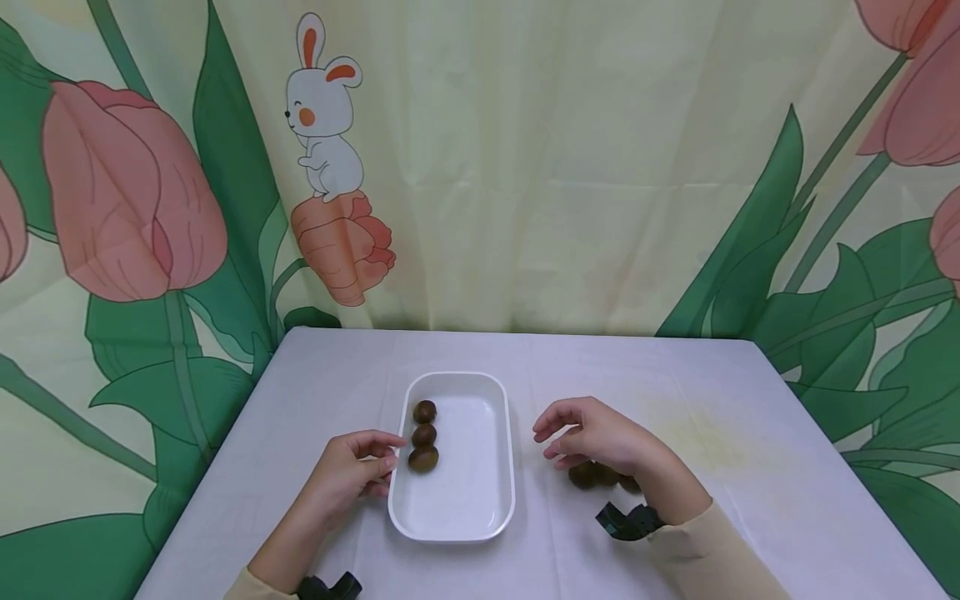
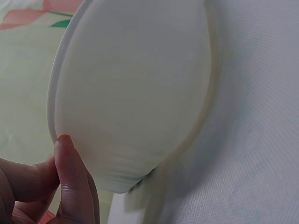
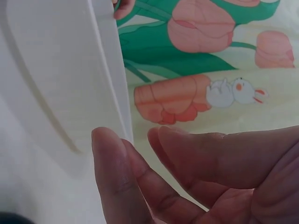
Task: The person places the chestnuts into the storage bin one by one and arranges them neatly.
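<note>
A white rectangular tray point(image 1: 472, 475) with rounded corners stands on the table. Three small, round, dark brown things point(image 1: 423, 435) sit in a row along its left inner side. My left hand point(image 1: 348, 467) holds the tray's left rim between thumb and fingers; in the left wrist view the thumb point(image 2: 72, 182) lies against the outer wall point(image 2: 131, 93). To the right of the tray, my right hand point(image 1: 603, 437) hovers with loosely bent fingers and nothing between them. Several more brown things point(image 1: 582, 476) lie on the table below it, partly hidden by the hand and wrist.
A white cloth covers the table point(image 1: 750, 533), with a faint yellowish stain point(image 1: 701, 442) at the right. Behind it hangs a curtain point(image 1: 525, 167) printed with tulips and a rabbit on a carrot. Each wrist wears a black camera mount point(image 1: 630, 522).
</note>
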{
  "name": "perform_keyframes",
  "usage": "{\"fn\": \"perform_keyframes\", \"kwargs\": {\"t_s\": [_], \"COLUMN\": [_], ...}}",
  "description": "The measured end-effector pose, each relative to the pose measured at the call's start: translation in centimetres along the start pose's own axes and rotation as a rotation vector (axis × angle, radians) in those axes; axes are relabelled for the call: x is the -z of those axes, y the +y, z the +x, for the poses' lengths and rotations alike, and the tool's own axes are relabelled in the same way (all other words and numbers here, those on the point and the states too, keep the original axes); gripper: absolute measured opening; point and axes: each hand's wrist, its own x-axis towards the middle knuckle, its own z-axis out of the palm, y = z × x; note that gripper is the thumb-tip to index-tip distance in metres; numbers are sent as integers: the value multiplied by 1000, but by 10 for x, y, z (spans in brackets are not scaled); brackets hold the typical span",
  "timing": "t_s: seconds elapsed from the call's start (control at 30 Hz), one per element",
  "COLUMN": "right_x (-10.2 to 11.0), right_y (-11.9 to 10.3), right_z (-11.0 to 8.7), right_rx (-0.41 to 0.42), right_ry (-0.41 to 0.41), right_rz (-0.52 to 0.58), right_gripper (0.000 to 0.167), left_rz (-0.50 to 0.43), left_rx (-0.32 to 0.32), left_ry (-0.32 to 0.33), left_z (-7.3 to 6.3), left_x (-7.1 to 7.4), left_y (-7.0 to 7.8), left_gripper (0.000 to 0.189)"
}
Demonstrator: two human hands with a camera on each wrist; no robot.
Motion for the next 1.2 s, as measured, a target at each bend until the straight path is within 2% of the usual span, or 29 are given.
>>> {"fn": "perform_keyframes", "kwargs": {"t_s": [0.2,0.57,0.9,1.2], "right_x": [10,32,50,61], "right_y": [11,31,47,59], "right_z": [-12,-32,-49,-59], "right_rx": [-17,7,16,-87], "right_ry": [13,46,192,336], "right_rz": [32,46,-40,-183], "right_gripper": [26,32,35,34], "left_rz": [3,7,11,17], "left_rx": [0,0,5,7], "left_ry": [5,2,7,11], "left_z": [1,2,2,3], "left_x": [-1,-1,0,-1], "left_y": [0,1,1,0], "left_gripper": [31,30,29,29]}}
